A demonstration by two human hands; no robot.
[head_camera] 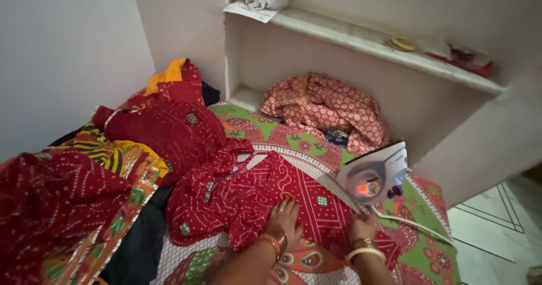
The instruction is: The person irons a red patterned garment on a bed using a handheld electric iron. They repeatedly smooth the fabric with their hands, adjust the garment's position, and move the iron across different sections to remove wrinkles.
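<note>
flat hands (pixel 284 218) (pixel 361 227) on crumpled dotted red cloth (pixel 254 192)

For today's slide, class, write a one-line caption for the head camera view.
Both hands, left hand and right hand, press flat a red white-dotted cotton garment beside an upright white electric iron.

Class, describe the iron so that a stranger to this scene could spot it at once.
Start at the green-and-red patterned sheet covering the bed. On its right side, below the wall shelf, the iron stands on end just above the right hand. It is the only hard white thing among soft red cloth, with a glowing orange light.
</note>
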